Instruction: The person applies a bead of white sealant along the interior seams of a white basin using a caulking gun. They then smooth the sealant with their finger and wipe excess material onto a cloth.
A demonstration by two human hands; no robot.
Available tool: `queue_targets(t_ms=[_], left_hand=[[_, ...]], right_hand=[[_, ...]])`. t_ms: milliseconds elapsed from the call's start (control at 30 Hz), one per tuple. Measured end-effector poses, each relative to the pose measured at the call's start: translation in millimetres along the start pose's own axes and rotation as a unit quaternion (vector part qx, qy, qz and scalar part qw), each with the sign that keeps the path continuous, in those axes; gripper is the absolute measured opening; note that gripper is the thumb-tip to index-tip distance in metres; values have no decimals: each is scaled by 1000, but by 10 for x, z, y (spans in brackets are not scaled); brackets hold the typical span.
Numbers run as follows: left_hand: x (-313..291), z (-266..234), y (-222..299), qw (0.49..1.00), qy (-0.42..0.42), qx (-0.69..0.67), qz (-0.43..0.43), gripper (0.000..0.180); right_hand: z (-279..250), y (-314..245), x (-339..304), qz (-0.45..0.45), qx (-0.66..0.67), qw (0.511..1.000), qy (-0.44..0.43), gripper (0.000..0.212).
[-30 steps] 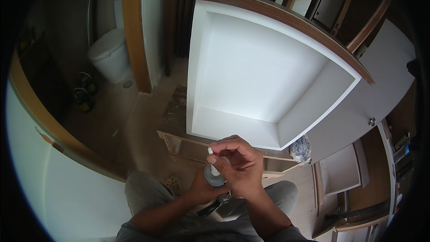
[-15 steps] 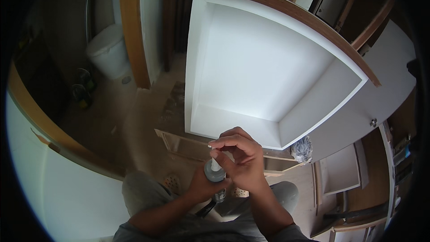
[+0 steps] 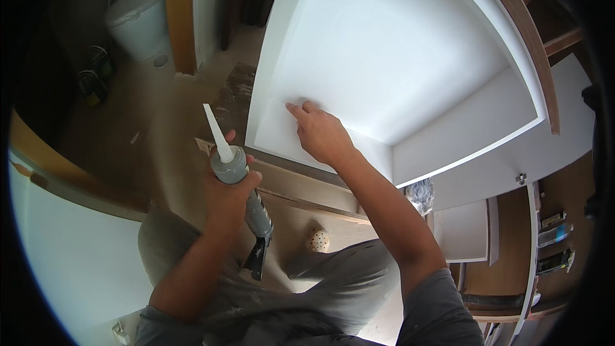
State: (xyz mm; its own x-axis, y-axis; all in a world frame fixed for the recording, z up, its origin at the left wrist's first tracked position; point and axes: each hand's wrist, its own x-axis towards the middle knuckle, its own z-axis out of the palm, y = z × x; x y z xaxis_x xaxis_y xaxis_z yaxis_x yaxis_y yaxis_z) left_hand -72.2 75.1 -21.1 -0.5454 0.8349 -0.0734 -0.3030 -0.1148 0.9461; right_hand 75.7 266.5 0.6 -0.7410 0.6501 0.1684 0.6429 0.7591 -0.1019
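Note:
My left hand [image 3: 227, 197] is wrapped round a caulking gun [image 3: 259, 216] with a grey cartridge, low in front of the white cabinet. The gun's white tapered nozzle [image 3: 218, 134] points up and to the left, away from the cabinet. My right hand [image 3: 325, 136] reaches into the open white cabinet box [image 3: 391, 45]. Its index finger is stretched toward the lower left inside corner, and the other fingers are partly curled. I see nothing in that hand. Whether the fingertip touches the panel is hard to tell.
Brown wood trim [image 3: 522, 22] edges the cabinet's far right side. A plastic-wrapped bundle [image 3: 420, 196] lies by its lower right corner. Shelves with a bottle [image 3: 555, 235] stand at right. A toilet [image 3: 139, 19] is beyond the doorway. A white panel [image 3: 77, 250] lies at left.
My right hand has left the nozzle tip and moved forward into the cabinet. My left hand has moved left with the caulking gun, nozzle now tilted left. The view has shifted.

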Motion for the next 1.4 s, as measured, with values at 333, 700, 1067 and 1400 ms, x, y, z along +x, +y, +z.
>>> queue_targets(t_ms=[333, 700, 1067, 1400], left_hand=[[70, -37, -38, 1000, -10, 24, -8, 84], [68, -9, -77, 999, -20, 36, -23, 77], [43, -6, -137, 998, -44, 41, -16, 78], [69, -62, -143, 999, -31, 31, 2, 82]], right_hand=[[257, 1, 247, -125, -187, 974, -12, 45], [309, -115, 252, -127, -268, 954, -50, 56], [396, -196, 269, -90, -258, 960, -62, 53], [227, -167, 228, -82, -258, 957, -100, 51]])
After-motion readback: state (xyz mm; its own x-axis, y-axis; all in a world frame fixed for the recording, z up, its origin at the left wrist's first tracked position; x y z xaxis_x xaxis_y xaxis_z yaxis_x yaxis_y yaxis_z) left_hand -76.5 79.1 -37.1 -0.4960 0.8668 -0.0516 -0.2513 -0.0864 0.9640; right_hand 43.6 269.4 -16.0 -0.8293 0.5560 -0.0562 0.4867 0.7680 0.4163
